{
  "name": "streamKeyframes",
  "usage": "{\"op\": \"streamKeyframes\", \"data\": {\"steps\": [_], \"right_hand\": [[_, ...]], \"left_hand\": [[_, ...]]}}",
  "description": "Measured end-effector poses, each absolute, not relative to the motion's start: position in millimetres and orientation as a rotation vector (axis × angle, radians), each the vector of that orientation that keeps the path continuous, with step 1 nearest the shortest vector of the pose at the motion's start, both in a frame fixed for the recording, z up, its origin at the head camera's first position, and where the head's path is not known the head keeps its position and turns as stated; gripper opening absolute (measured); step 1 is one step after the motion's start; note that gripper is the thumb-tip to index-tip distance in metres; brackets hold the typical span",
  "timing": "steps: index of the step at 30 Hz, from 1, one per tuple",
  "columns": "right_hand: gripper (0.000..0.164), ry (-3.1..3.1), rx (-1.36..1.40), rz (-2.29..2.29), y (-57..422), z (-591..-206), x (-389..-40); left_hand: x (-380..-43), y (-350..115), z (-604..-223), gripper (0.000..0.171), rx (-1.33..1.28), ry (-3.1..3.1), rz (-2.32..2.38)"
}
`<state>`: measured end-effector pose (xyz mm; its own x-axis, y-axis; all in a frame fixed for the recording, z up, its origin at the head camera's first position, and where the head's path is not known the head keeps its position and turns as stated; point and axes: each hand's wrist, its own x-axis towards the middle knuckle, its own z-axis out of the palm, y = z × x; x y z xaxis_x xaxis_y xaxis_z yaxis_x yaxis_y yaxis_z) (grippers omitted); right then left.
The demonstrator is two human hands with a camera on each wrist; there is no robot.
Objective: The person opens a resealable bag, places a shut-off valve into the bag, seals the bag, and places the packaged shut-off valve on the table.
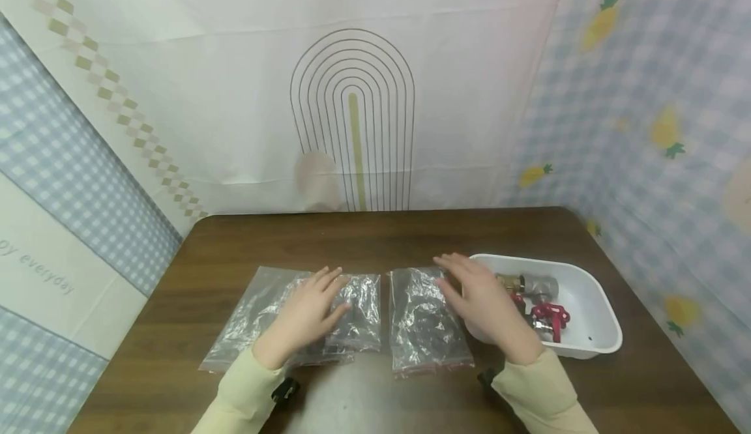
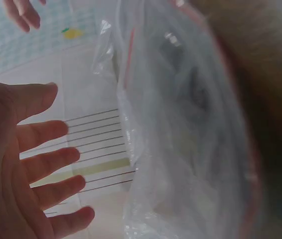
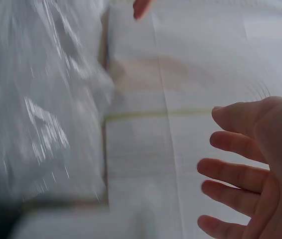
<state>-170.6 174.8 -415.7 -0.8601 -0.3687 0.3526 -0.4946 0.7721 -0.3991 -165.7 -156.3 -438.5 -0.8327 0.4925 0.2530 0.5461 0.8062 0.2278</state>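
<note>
Your left hand (image 1: 306, 313) and right hand (image 1: 484, 297) reach toward the far side, fingers apart, over left bags (image 1: 252, 317) and right bag (image 1: 424, 323), all clear, crinkled, glossy

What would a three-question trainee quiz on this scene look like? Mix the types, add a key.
1. True or false: the left hand and the right hand are both holding nothing.

2. Short answer: in the head view, what lies on the brown table to the left of the white tray?

3. Multiple choice: what colour are the valve handles that show in the tray?
(a) blue
(b) green
(c) red

Key:
1. True
2. Clear plastic bags
3. (c)
</note>
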Motion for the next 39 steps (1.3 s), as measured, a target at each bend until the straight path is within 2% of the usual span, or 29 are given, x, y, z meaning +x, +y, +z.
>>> {"op": "streamKeyframes", "data": {"steps": [9,16,23,26,39], "right_hand": [[0.035,-2.733,0.954,0.647,119,-441,-167],[0.035,-2.826,1.083,0.569,92,-458,-158],[0.045,-2.871,1.179,0.504,80,-464,-151],[0.047,-2.878,1.202,0.478,75,-467,-149],[0.036,-2.851,1.179,0.461,74,-474,-147]], "left_hand": [[-151,-160,-457,0.049,-0.935,-2.846,-0.382],[-142,-164,-467,0.056,-1.000,-2.875,-0.392],[-139,-165,-468,0.067,-1.046,-2.934,-0.371],[-138,-166,-467,0.066,-1.060,-2.970,-0.374],[-139,-162,-463,0.056,-1.075,-3.000,-0.420]]}}
